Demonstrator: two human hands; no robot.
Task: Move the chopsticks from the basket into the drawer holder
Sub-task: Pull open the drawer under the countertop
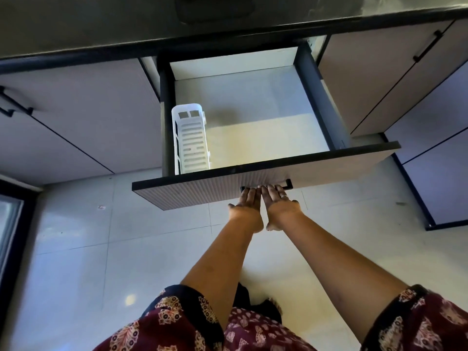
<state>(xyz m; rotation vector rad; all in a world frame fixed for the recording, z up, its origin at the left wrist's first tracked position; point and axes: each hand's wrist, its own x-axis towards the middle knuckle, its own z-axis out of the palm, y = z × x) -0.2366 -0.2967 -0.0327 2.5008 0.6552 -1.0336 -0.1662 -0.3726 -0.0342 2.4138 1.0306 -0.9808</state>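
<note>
The drawer [316,171] stands pulled out below the dark countertop. A white slotted plastic holder [191,143] lies along the drawer's left wall, with nothing in it. Both palms face up under the drawer front. My left hand [247,202] and my right hand [277,201] sit side by side, fingers curled over the black drawer handle [287,184]. No chopsticks and no basket are in view.
Grey cabinet doors with black bar handles flank the drawer on the left [76,117] and right [379,79]. The dark countertop edge [228,34] runs above. Pale floor tiles [126,244] lie below, and a dark-framed glass panel [10,224] is at far left.
</note>
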